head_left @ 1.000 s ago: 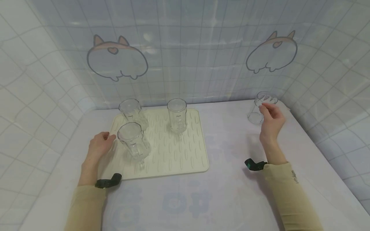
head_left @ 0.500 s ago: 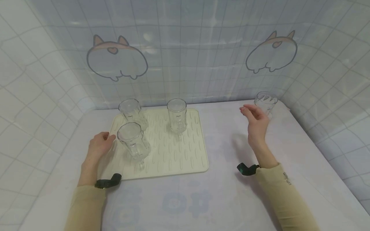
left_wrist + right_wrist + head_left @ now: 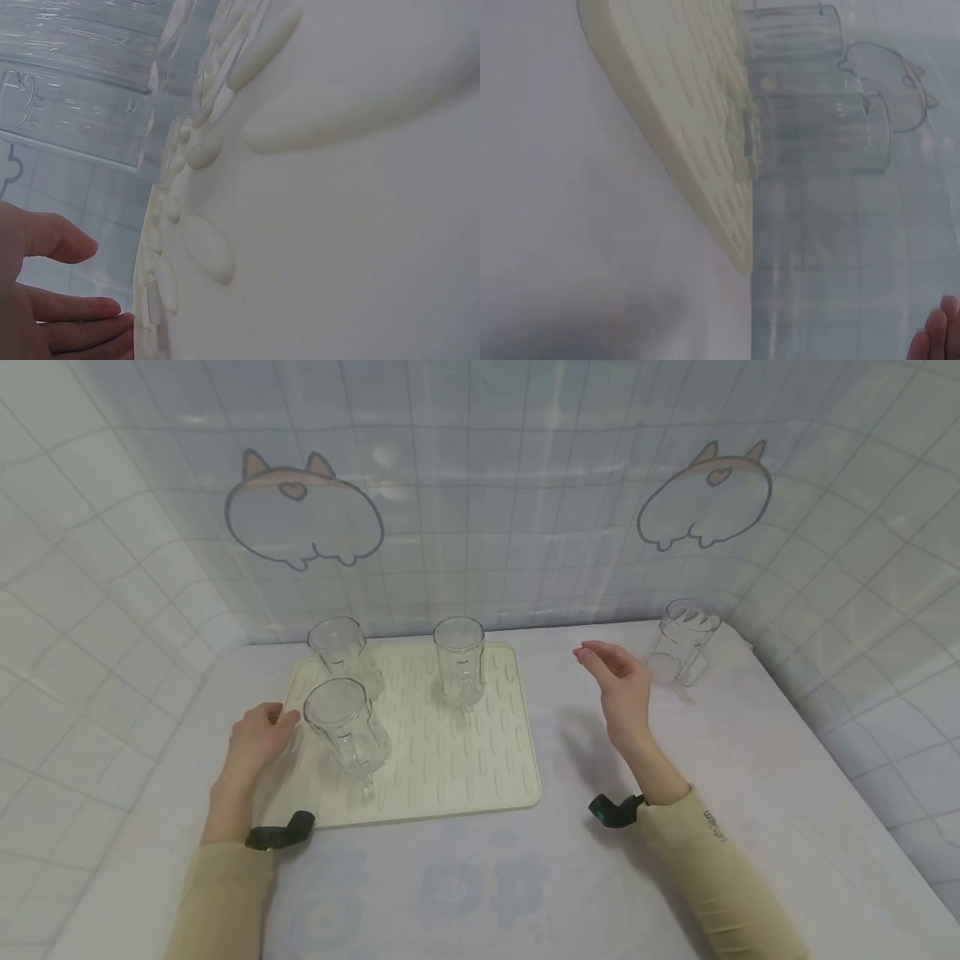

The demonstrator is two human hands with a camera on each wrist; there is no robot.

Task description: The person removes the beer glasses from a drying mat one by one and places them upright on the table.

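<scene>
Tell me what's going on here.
A person has both hands over a table, holding nothing. Three mugs stand upright on the mat, and a fourth mug stands off it, on the far right. The right hand is between the mat and that mug; the left hand is at the mat's left edge.

Right wrist view, and the corner chops the right fingers (image 3: 937, 334) down to mere tips! Head view, both sleeves (image 3: 225, 897) run off the bottom, cuff lettering (image 3: 715, 827) too small to read.

Two cartoon animals (image 3: 303, 522) mark the grid-patterned backdrop (image 3: 510, 527).
</scene>
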